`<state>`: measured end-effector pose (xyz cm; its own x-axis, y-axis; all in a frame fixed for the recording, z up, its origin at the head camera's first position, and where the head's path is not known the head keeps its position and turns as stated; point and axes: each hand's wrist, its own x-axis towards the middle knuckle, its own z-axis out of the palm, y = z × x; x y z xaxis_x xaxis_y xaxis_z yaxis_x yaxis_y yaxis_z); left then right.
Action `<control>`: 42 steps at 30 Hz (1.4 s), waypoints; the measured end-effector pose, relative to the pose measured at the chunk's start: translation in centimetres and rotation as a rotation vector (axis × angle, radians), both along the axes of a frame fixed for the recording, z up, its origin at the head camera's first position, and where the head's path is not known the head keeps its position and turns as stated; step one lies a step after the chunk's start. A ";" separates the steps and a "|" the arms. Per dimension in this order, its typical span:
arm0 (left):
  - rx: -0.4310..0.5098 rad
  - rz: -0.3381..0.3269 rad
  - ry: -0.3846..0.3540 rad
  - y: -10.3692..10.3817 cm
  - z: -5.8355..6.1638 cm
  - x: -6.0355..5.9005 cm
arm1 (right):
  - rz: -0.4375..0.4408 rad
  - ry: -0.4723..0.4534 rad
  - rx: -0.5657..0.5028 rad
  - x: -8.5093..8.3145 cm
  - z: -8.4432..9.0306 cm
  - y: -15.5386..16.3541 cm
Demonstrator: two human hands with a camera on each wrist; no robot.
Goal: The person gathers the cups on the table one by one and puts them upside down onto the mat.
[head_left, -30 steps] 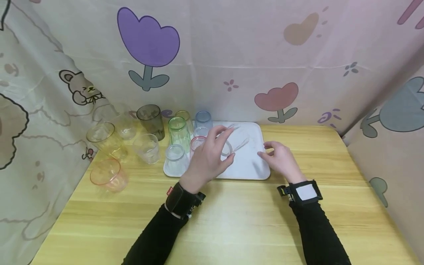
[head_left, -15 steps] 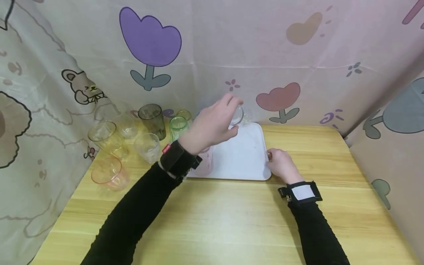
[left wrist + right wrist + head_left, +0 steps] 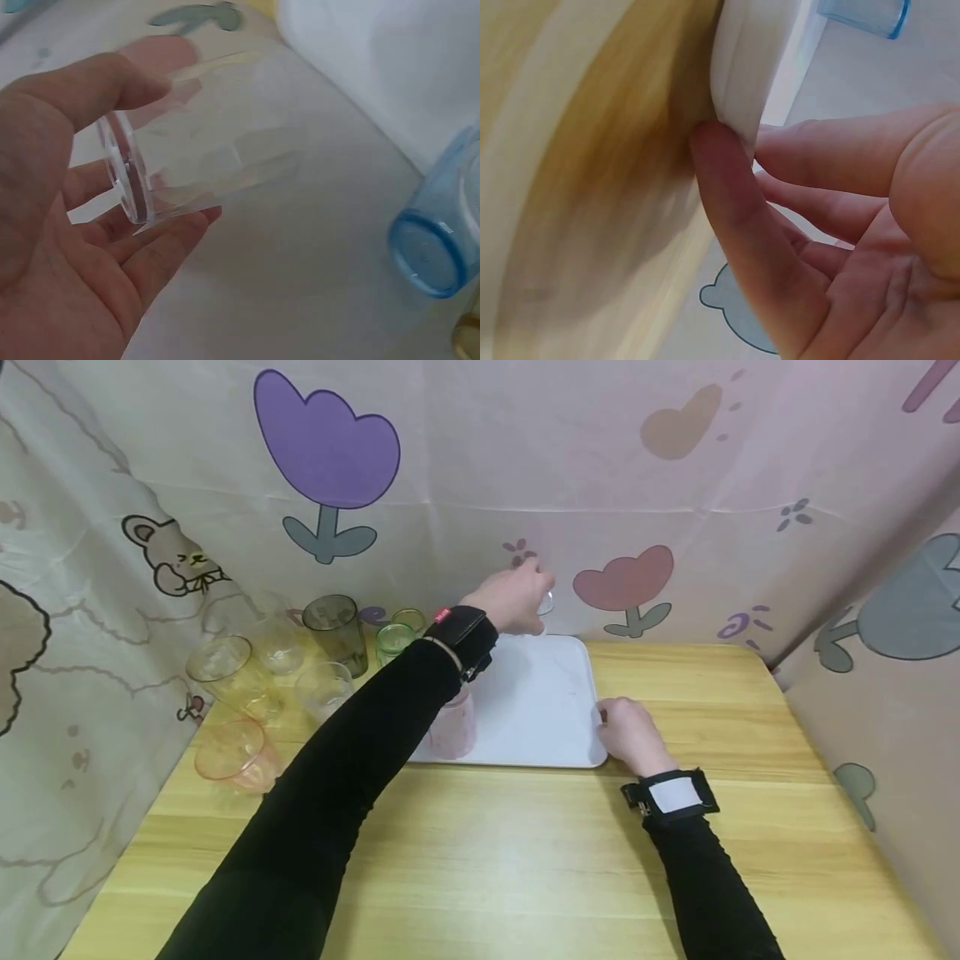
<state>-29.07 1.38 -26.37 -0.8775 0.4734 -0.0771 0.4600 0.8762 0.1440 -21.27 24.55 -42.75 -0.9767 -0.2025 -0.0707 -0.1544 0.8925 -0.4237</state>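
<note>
My left hand is over the back edge of the white tray, gripping a clear glass. Thumb and fingers hold it around its thick-bottomed end, and its other end points away from the palm. On the tray's right edge, my right hand pinches the rim between thumb and fingers. A pink glass stands on the tray, partly behind the left sleeve. Green and yellow glasses show beyond the forearm. The blue glass appears in the left wrist view but is hidden in the head view.
Left of the tray, on the wooden table, stand a dark grey glass, a large amber glass, an orange-pink glass and clear glasses. A patterned cloth hangs close behind the tray.
The left hand has lifted the clear glass and reached up and away to the tray's back edge, its forearm now crossing the tray's left side. The right hand has taken hold of the tray's edge.
</note>
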 end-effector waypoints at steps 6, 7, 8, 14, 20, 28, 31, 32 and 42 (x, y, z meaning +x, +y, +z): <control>-0.118 0.078 -0.053 1.3 -2.8 -2.4 | 0.000 0.007 0.010 -0.1 0.0 -0.3; -0.140 0.082 -0.047 1.6 -3.3 -2.8 | -0.001 0.011 0.012 -0.1 0.0 -0.3; -0.168 0.084 -0.039 1.9 -3.7 -3.1 | -0.002 0.014 0.015 -0.1 0.0 -0.3; -0.335 0.144 -0.001 3.0 -6.1 -4.5 | -0.004 0.019 0.022 -0.1 0.1 -0.5; -0.402 0.221 -0.034 3.7 -7.4 -5.3 | 0.003 0.035 0.030 -0.1 0.2 -0.5; -0.324 0.382 -0.162 4.1 -8.2 -5.7 | 0.002 0.032 0.042 -0.1 0.3 -0.4; -0.322 0.410 -0.174 4.0 -8.3 -5.8 | -0.002 0.031 0.045 -0.1 0.3 -0.5; -0.335 0.406 -0.173 4.0 -8.4 -5.7 | -0.002 0.030 0.047 -0.1 0.3 -0.5; -0.363 0.414 -0.165 3.9 -8.3 -5.6 | -0.015 0.004 0.038 -0.1 0.2 -0.5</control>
